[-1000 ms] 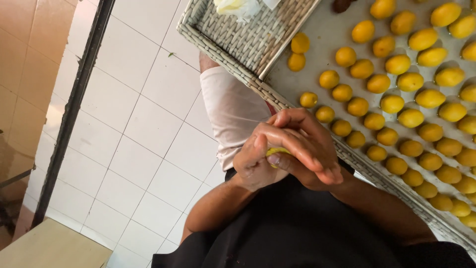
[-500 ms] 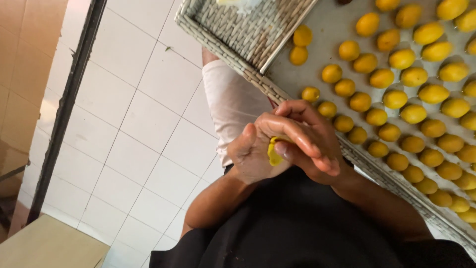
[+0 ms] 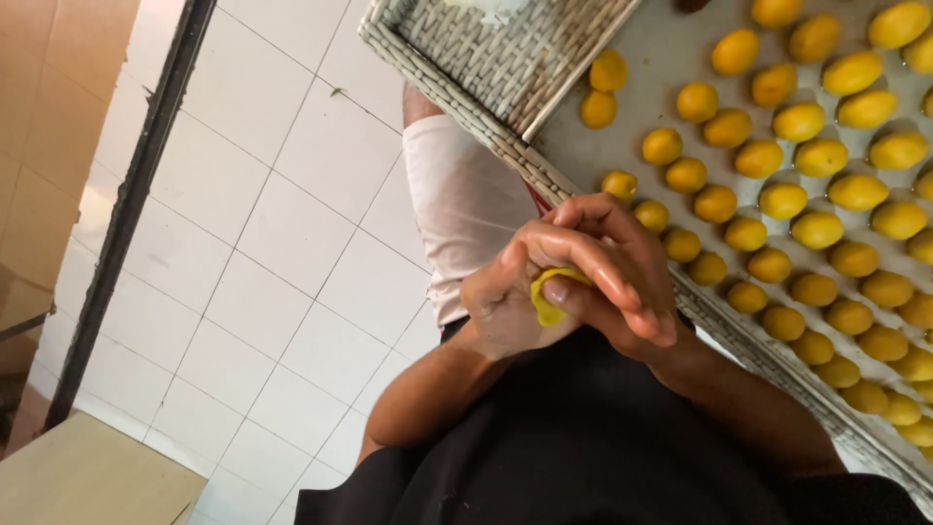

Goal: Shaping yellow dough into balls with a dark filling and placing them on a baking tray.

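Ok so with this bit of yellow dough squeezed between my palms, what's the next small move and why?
Probably keep rolling the yellow dough piece between the left hand and right hand until it rounds out. It looks flat and uneven at its edge, while the yellow balls on the tray are smooth ovals in rows.

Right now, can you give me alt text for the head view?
Two hands, left hand and right hand, press a yellow dough piece between them. Beside them, rows of yellow balls sit on a woven-edged tray above a white tiled floor.
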